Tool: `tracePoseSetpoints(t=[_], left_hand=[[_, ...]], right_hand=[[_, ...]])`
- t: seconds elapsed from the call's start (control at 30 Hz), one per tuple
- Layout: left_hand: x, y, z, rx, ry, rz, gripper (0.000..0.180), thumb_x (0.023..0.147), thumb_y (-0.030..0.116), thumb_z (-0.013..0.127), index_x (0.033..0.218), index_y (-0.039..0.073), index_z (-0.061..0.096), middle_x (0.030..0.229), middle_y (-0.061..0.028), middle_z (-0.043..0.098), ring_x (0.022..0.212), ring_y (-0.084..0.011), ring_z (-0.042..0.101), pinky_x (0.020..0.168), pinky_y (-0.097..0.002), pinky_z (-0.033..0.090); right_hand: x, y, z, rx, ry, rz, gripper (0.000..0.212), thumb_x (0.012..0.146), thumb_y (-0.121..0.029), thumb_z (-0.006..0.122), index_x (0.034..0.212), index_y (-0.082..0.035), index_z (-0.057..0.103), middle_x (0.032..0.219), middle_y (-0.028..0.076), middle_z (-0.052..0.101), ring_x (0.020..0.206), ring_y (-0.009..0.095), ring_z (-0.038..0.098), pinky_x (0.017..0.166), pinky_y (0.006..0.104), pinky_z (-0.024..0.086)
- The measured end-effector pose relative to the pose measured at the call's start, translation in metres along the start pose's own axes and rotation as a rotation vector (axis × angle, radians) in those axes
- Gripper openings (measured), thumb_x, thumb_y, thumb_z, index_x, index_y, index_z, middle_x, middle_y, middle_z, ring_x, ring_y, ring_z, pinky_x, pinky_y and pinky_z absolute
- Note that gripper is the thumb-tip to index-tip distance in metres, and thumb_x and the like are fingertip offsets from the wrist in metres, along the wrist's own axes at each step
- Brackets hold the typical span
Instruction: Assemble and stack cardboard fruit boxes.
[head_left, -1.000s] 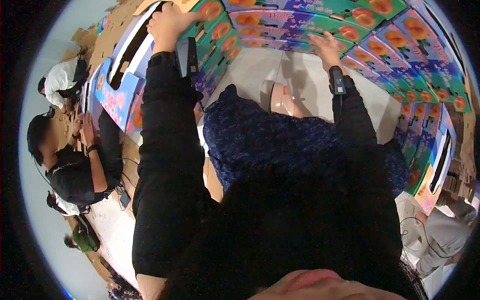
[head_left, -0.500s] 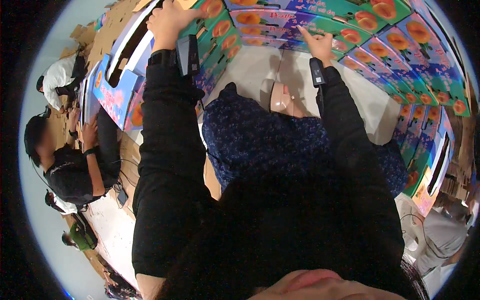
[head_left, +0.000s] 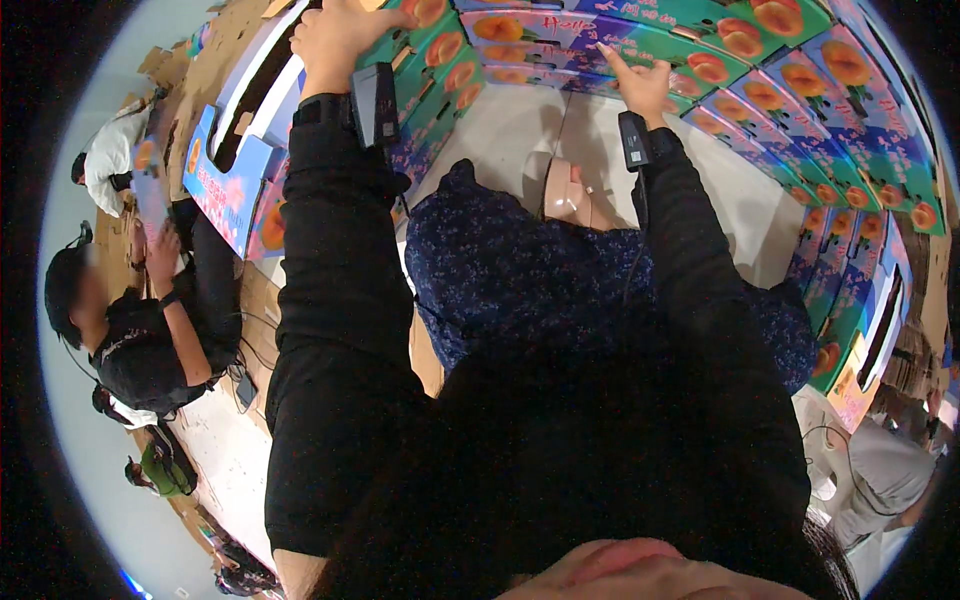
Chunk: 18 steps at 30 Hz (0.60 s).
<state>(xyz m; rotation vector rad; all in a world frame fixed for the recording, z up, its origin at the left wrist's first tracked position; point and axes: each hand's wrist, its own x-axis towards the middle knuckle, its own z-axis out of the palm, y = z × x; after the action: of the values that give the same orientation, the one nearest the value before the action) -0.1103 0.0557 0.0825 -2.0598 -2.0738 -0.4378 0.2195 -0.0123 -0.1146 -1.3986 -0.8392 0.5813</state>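
My left hand (head_left: pixel 345 45) lies over the top edge of a stack of fruit cartons (head_left: pixel 437 55) at the upper left, its thumb stretched out to the right and some fingertips cut off by the picture's edge. Against the printed front of the far cartons (head_left: pixel 560 50) rests my right hand (head_left: pixel 642 85). Its thumb points up and left, apart from the bent fingers, and nothing shows inside it. The cartons are blue, purple and green with orange peaches, standing in tight rows.
On the right more peach cartons (head_left: pixel 835 110) curve round the pale floor (head_left: pixel 510 120), with another carton group (head_left: pixel 850 290) nearer me. An open-topped carton (head_left: pixel 225 200) stands at left. Beyond it a co-worker in black (head_left: pixel 150 340) sits. Grey clothing (head_left: pixel 880 480) shows at lower right.
Both my hands stay on the cartons, with only a slight shift. The co-worker at left has moved their hands, and a printed carton piece there now stands tilted up.
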Motion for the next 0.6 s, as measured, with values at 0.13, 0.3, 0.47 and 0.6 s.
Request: tracePoseSetpoints(t=[0.13, 0.3, 0.47, 0.6], left_hand=[[0.003, -0.002, 0.003, 0.01, -0.014, -0.011, 0.112, 0.043, 0.072, 0.071, 0.133, 0.009, 0.047, 0.126, -0.0245, 0.051, 0.117, -0.0389, 0.05, 0.098, -0.0464, 0.039], [0.001, -0.004, 0.003, 0.006, -0.025, -0.011, 0.113, 0.043, 0.071, 0.071, 0.134, 0.009, 0.045, 0.128, -0.0247, 0.049, 0.118, -0.0388, 0.049, 0.098, -0.0471, 0.038], [0.001, -0.001, 0.002, 0.028, -0.032, -0.021, 0.112, 0.044, 0.07, 0.071, 0.134, 0.009, 0.045, 0.128, -0.0247, 0.049, 0.119, -0.0389, 0.049, 0.098, -0.0479, 0.038], [0.002, -0.004, 0.002, 0.016, -0.033, -0.01, 0.111, 0.044, 0.07, 0.071, 0.134, 0.009, 0.046, 0.127, -0.0245, 0.05, 0.118, -0.0388, 0.049, 0.098, -0.0467, 0.039]], right_hand=[[-0.001, 0.004, 0.005, 0.044, 0.0, -0.021, 0.067, 0.063, -0.033, 0.086, 0.099, 0.008, 0.046, 0.054, 0.003, 0.054, 0.041, 0.011, 0.053, 0.04, 0.0251, 0.044], [-0.008, 0.0, 0.006, 0.049, 0.048, -0.012, 0.075, 0.064, -0.031, 0.086, 0.106, 0.006, 0.037, 0.055, 0.002, 0.052, 0.042, 0.01, 0.051, 0.039, 0.0244, 0.043], [-0.008, -0.003, 0.007, 0.049, 0.062, -0.028, 0.073, 0.064, -0.029, 0.086, 0.107, 0.005, 0.037, 0.056, 0.003, 0.053, 0.043, 0.01, 0.052, 0.04, 0.0244, 0.043], [-0.011, -0.007, 0.009, 0.064, 0.063, -0.055, 0.076, 0.063, -0.03, 0.086, 0.109, 0.005, 0.037, 0.056, 0.003, 0.054, 0.043, 0.01, 0.053, 0.041, 0.0251, 0.044]])
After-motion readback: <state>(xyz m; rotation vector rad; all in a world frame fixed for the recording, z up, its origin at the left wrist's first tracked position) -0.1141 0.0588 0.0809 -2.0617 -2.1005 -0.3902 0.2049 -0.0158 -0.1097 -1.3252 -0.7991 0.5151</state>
